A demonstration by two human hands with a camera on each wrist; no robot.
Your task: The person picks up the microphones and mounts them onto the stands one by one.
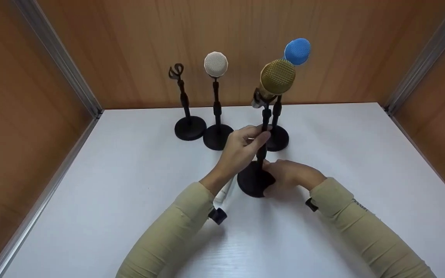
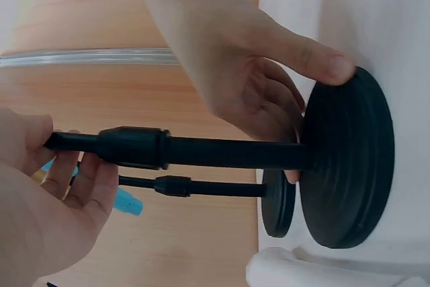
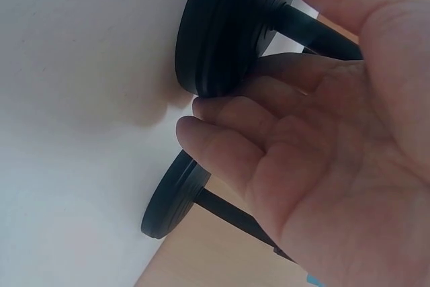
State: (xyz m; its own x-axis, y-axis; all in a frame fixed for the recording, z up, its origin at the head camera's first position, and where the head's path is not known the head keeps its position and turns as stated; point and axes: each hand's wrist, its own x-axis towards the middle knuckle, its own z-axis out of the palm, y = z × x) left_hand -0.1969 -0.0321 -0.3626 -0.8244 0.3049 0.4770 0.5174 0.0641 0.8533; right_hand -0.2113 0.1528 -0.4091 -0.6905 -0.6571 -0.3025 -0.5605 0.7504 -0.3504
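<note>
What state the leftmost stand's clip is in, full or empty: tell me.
Empty: the clip stands bare, with no microphone in it.

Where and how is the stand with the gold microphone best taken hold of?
I would grip the slim pole below the gold microphone, from the left, where the left hand holds it; it is thin enough for fingers to close around. The right hand could steady the round base by its edge from the right, since the large microphone sits high and could tip.
</note>
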